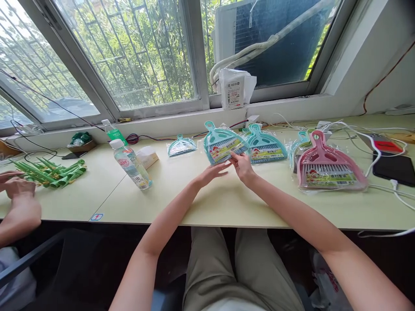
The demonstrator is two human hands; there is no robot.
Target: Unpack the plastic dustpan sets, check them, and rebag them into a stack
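My right hand (pixel 242 167) pinches the lower edge of a teal dustpan-and-brush set (pixel 222 144) wrapped in clear plastic, lifted slightly off the pale table (pixel 227 203). My left hand (pixel 214 171) is just left of it, fingers stretched out toward the packet's bottom edge and holding nothing. A second teal set (pixel 264 144) lies right behind my right hand. A smaller teal set (pixel 181 146) lies to the left.
A pink packaged set (pixel 326 166) and another teal one (pixel 300 144) lie to the right, beside a phone (pixel 394 168) and white cables. A water bottle (pixel 131 164) stands left. Another person's hands (pixel 14 185) rest near green pieces (pixel 53 172) at far left.
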